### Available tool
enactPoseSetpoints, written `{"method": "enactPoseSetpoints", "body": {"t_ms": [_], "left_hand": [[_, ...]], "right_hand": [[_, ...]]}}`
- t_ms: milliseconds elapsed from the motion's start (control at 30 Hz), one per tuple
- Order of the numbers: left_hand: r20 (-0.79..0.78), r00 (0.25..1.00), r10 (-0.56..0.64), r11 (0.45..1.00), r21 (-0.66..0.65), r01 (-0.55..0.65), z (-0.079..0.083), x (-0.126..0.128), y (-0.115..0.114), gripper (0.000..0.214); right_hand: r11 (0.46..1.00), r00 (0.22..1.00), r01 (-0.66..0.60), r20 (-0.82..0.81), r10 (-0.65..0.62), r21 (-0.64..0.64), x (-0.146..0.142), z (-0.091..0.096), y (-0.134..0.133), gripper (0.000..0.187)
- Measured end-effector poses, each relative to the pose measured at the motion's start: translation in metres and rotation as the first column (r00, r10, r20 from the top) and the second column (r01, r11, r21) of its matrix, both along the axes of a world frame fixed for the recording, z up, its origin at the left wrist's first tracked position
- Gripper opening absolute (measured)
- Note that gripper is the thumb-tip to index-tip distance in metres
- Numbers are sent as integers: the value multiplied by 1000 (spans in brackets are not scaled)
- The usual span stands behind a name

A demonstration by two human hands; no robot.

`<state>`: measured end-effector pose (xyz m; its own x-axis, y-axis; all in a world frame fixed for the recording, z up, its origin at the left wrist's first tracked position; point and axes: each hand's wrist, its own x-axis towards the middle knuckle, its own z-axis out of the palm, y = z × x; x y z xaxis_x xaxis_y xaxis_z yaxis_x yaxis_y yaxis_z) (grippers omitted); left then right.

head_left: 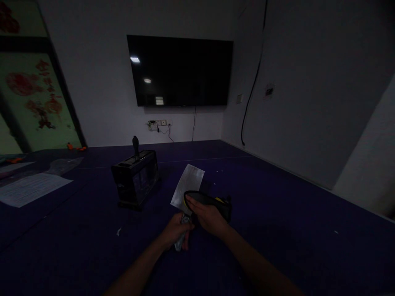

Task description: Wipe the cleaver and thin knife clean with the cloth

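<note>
My left hand grips the grey handle of a cleaver whose wide silver blade points up and away from me. My right hand rests on a black object with a yellow rim, held against the lower part of the blade. Both hands hover low over a dark blue surface. The light is dim, so I cannot tell exactly what the black and yellow object is.
A black box-shaped device with an upright lever on top stands to the left of the blade. Sheets of paper lie at the far left. A dark wall screen hangs ahead; a wall runs along the right.
</note>
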<state>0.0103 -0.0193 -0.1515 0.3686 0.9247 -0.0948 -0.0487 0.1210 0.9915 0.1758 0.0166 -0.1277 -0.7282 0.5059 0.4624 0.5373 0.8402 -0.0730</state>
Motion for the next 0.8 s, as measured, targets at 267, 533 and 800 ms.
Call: {"method": "enactPoseSetpoints", "body": {"t_ms": [267, 533, 800], "left_hand": [[-15, 1000, 19, 999, -36, -19, 5, 2, -4, 26], [-25, 999, 28, 998, -51, -29, 4, 3, -2, 23], [-13, 999, 38, 998, -44, -39, 4, 3, -4, 25]], "right_hand": [[996, 995, 88, -46, -87, 30, 2, -3, 6, 69], [995, 993, 98, -63, -99, -18, -3, 1, -2, 77], [996, 992, 80, -92, -84, -38, -3, 1, -3, 79]]}}
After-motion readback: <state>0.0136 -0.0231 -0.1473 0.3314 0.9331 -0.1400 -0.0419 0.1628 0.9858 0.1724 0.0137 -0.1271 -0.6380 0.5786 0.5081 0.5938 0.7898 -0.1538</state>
